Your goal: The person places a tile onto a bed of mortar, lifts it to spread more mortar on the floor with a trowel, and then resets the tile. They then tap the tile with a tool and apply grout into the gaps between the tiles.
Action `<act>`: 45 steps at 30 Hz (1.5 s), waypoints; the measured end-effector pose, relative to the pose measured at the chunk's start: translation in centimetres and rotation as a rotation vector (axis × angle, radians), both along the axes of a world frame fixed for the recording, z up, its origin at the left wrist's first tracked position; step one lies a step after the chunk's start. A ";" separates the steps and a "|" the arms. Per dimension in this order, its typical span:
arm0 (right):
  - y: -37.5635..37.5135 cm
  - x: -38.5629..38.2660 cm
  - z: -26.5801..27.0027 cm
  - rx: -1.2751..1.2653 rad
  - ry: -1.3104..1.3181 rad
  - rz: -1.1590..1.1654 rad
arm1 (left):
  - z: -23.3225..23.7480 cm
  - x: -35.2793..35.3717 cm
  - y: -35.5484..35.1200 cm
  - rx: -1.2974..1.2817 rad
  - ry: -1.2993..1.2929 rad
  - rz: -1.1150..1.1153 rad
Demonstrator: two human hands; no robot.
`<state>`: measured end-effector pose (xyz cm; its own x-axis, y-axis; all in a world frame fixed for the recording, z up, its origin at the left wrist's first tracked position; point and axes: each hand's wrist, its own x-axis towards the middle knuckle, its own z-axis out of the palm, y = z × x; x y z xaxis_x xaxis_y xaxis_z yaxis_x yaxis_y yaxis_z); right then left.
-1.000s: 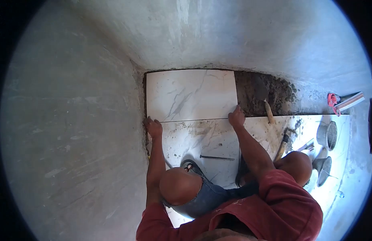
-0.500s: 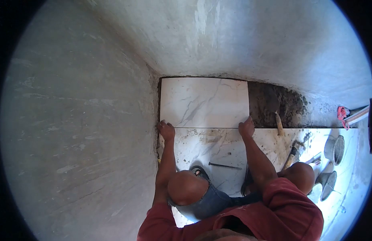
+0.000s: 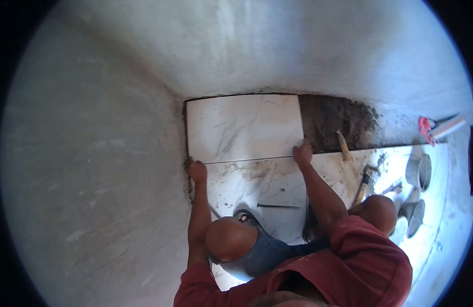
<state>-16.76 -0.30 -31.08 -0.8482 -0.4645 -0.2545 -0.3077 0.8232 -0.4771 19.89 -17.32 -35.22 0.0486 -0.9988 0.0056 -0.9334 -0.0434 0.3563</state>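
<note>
A white marbled tile (image 3: 244,128) lies in the corner between two walls, its near edge along the tiled floor (image 3: 252,187). My left hand (image 3: 197,170) is at the tile's near left corner, beside the left wall, with its fingers curled. At the near right corner, my right hand (image 3: 302,152) has bent fingers against the edge. Both hands seem to grip the tile's corners, though the fingertips are partly hidden. Just right of the tile is dark mortar (image 3: 331,120), with a wooden-handled tool (image 3: 344,146) lying partly in it.
A long thin metal rod (image 3: 279,206) lies on the floor before my knees. To the right are a hammer-like tool (image 3: 364,187) and two round metal containers (image 3: 424,172), (image 3: 414,217). A red cord (image 3: 426,130) lies by the far right wall.
The whole view has shifted and tilted slightly, so the tile and floor appear further left. Both hands remain at the same tile corners.
</note>
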 end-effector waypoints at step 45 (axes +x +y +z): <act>7.3 -16.1 1.9 0.322 0.249 0.000 | 2.2 0.6 0.8 0.143 -0.250 -0.110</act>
